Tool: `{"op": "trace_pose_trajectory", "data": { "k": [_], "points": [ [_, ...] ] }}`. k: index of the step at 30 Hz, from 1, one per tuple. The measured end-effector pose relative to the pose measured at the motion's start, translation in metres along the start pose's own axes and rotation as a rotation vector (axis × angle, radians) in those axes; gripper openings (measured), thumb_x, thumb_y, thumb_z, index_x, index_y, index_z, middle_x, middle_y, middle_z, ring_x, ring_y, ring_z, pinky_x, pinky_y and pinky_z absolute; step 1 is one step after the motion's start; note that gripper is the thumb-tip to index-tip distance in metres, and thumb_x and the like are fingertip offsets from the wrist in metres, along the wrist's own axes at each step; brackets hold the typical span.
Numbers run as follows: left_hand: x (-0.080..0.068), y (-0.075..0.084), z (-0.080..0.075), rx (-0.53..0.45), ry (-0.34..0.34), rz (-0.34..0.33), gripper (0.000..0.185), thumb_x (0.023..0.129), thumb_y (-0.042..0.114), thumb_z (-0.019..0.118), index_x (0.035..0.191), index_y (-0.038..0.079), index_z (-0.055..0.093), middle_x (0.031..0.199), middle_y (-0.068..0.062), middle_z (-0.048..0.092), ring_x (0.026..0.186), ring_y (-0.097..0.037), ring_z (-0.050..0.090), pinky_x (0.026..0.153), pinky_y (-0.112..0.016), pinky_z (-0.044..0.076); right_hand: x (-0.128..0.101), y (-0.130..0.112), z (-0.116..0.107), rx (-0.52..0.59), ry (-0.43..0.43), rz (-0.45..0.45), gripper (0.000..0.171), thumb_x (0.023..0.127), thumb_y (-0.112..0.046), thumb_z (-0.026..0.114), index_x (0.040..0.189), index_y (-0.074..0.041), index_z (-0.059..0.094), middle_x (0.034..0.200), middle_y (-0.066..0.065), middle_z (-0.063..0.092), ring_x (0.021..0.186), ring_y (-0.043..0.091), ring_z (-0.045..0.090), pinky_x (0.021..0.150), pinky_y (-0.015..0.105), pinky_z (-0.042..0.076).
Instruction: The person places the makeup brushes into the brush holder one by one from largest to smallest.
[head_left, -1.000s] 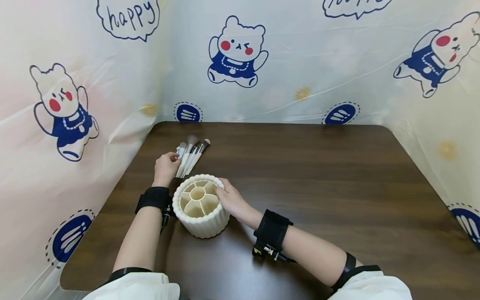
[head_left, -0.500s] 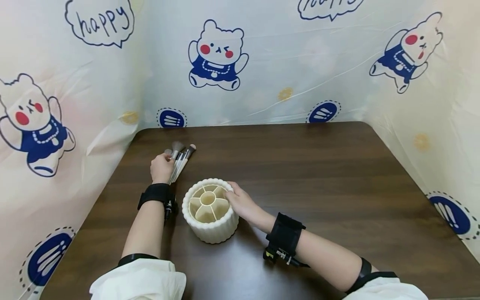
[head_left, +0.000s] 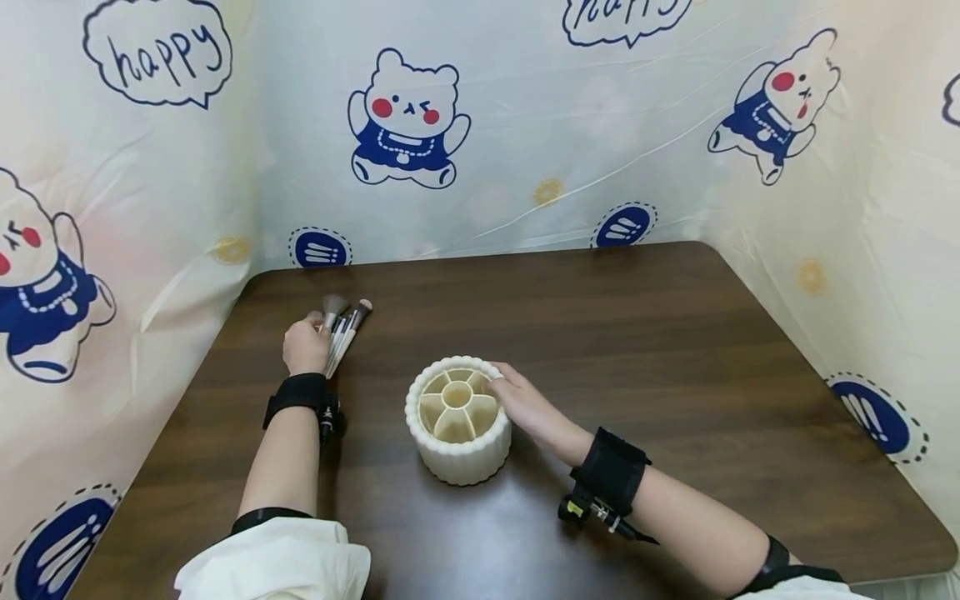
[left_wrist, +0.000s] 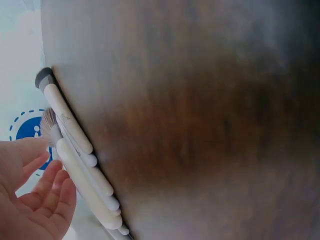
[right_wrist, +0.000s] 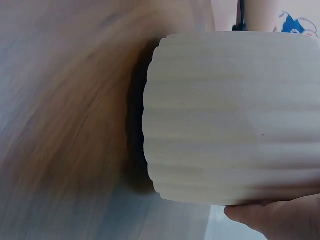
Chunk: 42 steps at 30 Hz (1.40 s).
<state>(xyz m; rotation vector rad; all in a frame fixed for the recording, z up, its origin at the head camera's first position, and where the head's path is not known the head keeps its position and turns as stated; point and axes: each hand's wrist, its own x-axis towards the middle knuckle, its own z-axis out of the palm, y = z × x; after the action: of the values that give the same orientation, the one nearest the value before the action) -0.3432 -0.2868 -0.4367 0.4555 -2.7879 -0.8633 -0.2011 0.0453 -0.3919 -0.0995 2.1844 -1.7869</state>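
Note:
A cream ribbed round brush holder with several inner compartments stands on the dark wooden table. My right hand grips its right rim. In the right wrist view the holder's wall fills the frame, and the right hand shows only as a bit of finger pressed against that wall. A bundle of white-handled makeup brushes lies at the far left of the table. My left hand rests beside them. Seen from the left wrist, the left hand has relaxed fingers that just touch the brushes.
Cartoon-printed plastic sheeting walls the table on the left, back and right. Bare tabletop stretches to the right of the holder. Black straps sit on both wrists.
The holder has slid to the right with my right hand, away from my left wrist and the brushes. The left hand stays at the brushes. The head view has shifted.

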Motion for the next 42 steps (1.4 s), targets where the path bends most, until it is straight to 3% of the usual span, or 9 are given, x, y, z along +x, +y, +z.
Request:
{"op": "trace_pose_trajectory", "data": {
  "k": [7, 13, 17, 21, 31, 38, 42],
  "points": [
    [0.001, -0.005, 0.000, 0.044, -0.028, 0.006, 0.033, 0.095, 0.009, 0.048, 0.123, -0.006, 0.060, 0.119, -0.030, 0.061, 0.106, -0.047, 0.057, 0.086, -0.057, 0.048, -0.007, 0.005, -0.029, -0.027, 0.042, 0.012, 0.049, 0.096, -0.016, 0.034, 0.142, 0.000, 0.037, 0.147, 0.021, 0.039, 0.138, 0.033, 0.034, 0.115, 0.051, 0.026],
    [0.005, -0.001, -0.001, 0.103, -0.065, -0.058, 0.034, 0.096, 0.012, 0.048, 0.123, -0.004, 0.060, 0.120, -0.029, 0.061, 0.105, -0.044, 0.058, 0.085, -0.054, 0.049, -0.012, 0.005, -0.045, -0.058, 0.042, 0.002, 0.051, 0.096, -0.022, 0.033, 0.142, 0.000, 0.036, 0.146, 0.021, 0.039, 0.136, 0.033, 0.035, 0.113, 0.051, 0.029],
    [0.006, 0.000, -0.002, 0.141, -0.072, -0.081, 0.027, 0.096, 0.015, 0.051, 0.109, -0.005, 0.064, 0.112, -0.030, 0.061, 0.098, -0.042, 0.058, 0.079, -0.052, 0.048, -0.013, 0.006, -0.052, -0.022, 0.036, 0.027, 0.051, 0.097, -0.020, 0.032, 0.143, 0.000, 0.034, 0.148, 0.019, 0.037, 0.139, 0.032, 0.032, 0.116, 0.052, 0.024],
    [0.007, 0.002, 0.000, 0.158, -0.067, -0.064, 0.025, 0.095, 0.020, 0.056, 0.096, -0.005, 0.061, 0.107, -0.031, 0.061, 0.097, -0.045, 0.058, 0.075, -0.053, 0.047, -0.014, 0.007, -0.058, -0.021, 0.045, 0.039, 0.049, 0.097, -0.016, 0.032, 0.143, 0.000, 0.034, 0.148, 0.019, 0.037, 0.139, 0.031, 0.032, 0.117, 0.051, 0.023],
    [0.010, 0.009, 0.008, 0.162, -0.076, -0.058, 0.026, 0.095, 0.021, 0.056, 0.101, -0.004, 0.055, 0.107, -0.032, 0.063, 0.101, -0.049, 0.059, 0.078, -0.056, 0.049, -0.014, 0.009, -0.062, -0.038, 0.077, 0.035, 0.048, 0.096, -0.014, 0.032, 0.141, 0.000, 0.037, 0.144, 0.019, 0.042, 0.135, 0.030, 0.036, 0.115, 0.048, 0.026],
    [0.014, 0.009, 0.011, 0.178, -0.101, -0.070, 0.040, 0.096, 0.021, 0.054, 0.121, -0.009, 0.049, 0.117, -0.037, 0.057, 0.106, -0.051, 0.056, 0.085, -0.057, 0.048, -0.014, 0.010, -0.062, -0.047, 0.082, 0.020, 0.050, 0.094, -0.013, 0.034, 0.142, 0.001, 0.036, 0.146, 0.021, 0.040, 0.136, 0.030, 0.035, 0.115, 0.047, 0.026],
    [0.016, 0.008, 0.014, 0.174, -0.103, -0.066, 0.038, 0.096, 0.021, 0.052, 0.117, -0.010, 0.050, 0.114, -0.037, 0.057, 0.105, -0.050, 0.057, 0.084, -0.057, 0.048, -0.013, 0.012, -0.063, -0.040, 0.086, 0.020, 0.050, 0.094, -0.013, 0.034, 0.142, 0.001, 0.036, 0.146, 0.020, 0.040, 0.136, 0.030, 0.035, 0.115, 0.047, 0.026]
  ]
}}
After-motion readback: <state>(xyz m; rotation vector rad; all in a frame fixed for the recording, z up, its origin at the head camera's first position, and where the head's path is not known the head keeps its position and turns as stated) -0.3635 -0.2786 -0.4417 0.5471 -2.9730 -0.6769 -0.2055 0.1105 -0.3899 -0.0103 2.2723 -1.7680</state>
